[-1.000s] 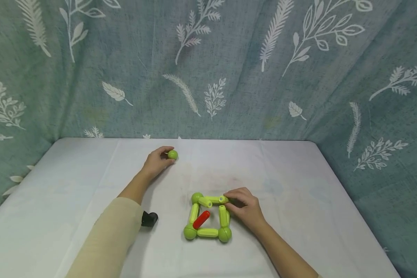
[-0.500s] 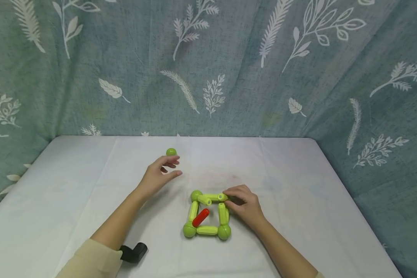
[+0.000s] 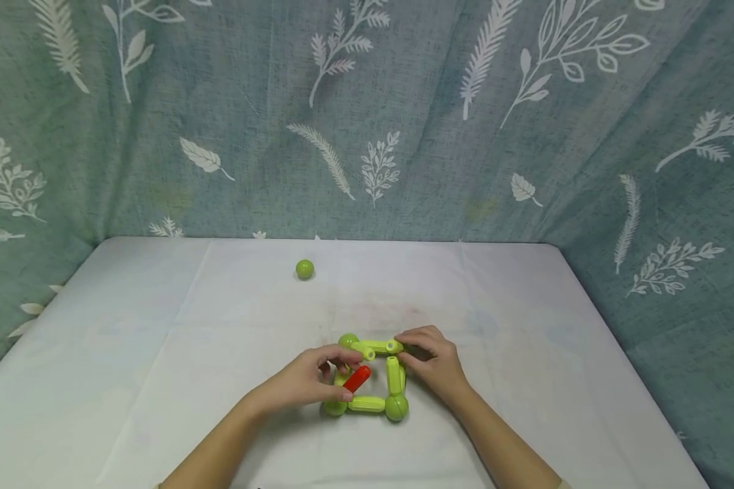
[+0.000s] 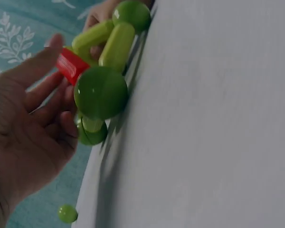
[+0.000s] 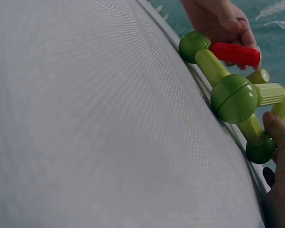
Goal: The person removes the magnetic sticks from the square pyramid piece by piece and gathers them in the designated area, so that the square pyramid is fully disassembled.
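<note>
A square ball-and-rod frame (image 3: 367, 405) of dark-green balls and light-green ribbed rods lies on the table. More light-green rods rise from its corners, and a red rod (image 3: 358, 379) slants up from the near left green ball (image 4: 100, 92). My left hand (image 3: 308, 377) reaches around the red rod, thumb on the near side and fingers on the far side, spread apart. My right hand (image 3: 437, 363) pinches the frame's far right corner between thumb and fingers. The corner ball (image 5: 261, 149) there is mostly hidden by this hand in the head view.
A loose green ball (image 3: 304, 269) sits toward the table's back edge, left of the middle. White cloth covers the table (image 3: 501, 305). Behind and to the sides hangs a blue-green curtain (image 3: 251, 136) with white leaves.
My left hand has let go of the loose green ball at the back and come forward and right to the red rod. My right hand keeps its hold on the frame.
</note>
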`<action>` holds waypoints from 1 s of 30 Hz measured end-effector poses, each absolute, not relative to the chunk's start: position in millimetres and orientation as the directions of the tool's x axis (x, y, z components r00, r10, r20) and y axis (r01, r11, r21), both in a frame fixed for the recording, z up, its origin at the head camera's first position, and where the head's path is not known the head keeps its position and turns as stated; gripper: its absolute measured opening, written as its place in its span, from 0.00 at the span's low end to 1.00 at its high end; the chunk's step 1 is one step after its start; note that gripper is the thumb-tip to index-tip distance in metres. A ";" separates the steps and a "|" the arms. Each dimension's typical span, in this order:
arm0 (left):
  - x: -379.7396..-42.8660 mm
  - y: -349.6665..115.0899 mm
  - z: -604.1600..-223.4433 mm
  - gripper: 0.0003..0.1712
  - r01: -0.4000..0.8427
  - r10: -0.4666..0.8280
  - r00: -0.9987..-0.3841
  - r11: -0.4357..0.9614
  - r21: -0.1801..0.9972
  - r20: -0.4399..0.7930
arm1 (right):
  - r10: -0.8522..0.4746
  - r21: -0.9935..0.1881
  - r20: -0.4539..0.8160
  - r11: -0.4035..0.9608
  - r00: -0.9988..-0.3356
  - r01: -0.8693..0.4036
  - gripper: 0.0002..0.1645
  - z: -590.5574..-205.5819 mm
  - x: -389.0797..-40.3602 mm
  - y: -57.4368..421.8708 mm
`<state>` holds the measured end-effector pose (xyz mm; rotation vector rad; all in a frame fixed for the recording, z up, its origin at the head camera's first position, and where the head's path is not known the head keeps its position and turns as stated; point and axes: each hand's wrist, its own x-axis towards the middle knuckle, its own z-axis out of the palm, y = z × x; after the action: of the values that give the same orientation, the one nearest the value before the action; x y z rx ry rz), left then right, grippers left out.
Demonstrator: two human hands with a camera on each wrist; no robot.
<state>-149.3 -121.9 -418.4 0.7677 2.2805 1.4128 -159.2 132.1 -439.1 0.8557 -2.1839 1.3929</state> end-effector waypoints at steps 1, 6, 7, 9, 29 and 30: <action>-147.3 -121.0 -419.5 0.29 0.273 0.621 -0.784 0.368 0.889 -0.016 | -0.276 -0.657 0.627 0.314 -0.728 -0.686 0.16 -439.0 -159.2 132.3; -142.3 -119.3 -424.0 0.33 0.332 0.653 -0.757 0.410 0.849 -0.020 | -0.285 -0.675 0.602 0.319 -0.746 -0.666 0.16 -438.4 -158.3 132.6; -142.2 -119.3 -424.8 0.32 0.347 0.661 -0.751 0.400 0.848 -0.005 | -0.287 -0.678 0.596 0.322 -0.750 -0.661 0.16 -438.0 -157.8 132.5; -142.1 -119.9 -426.8 0.31 0.368 0.666 -0.745 0.384 0.847 0.022 | -0.288 -0.681 0.584 0.334 -0.759 -0.651 0.16 -437.1 -157.0 132.3; -137.5 -123.2 -445.4 0.28 0.535 0.619 -0.729 0.246 0.808 0.294 | -0.277 -0.695 0.549 0.372 -0.788 -0.615 0.15 -436.2 -156.1 132.0; -136.9 -123.1 -446.2 0.27 0.553 0.614 -0.724 0.243 0.797 0.314 | -0.277 -0.698 0.545 0.374 -0.791 -0.611 0.15 -436.2 -156.2 131.8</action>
<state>-136.9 -123.1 -446.2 1.1407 2.4265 1.5132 -156.2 131.8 -436.2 0.7773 -2.3020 1.3857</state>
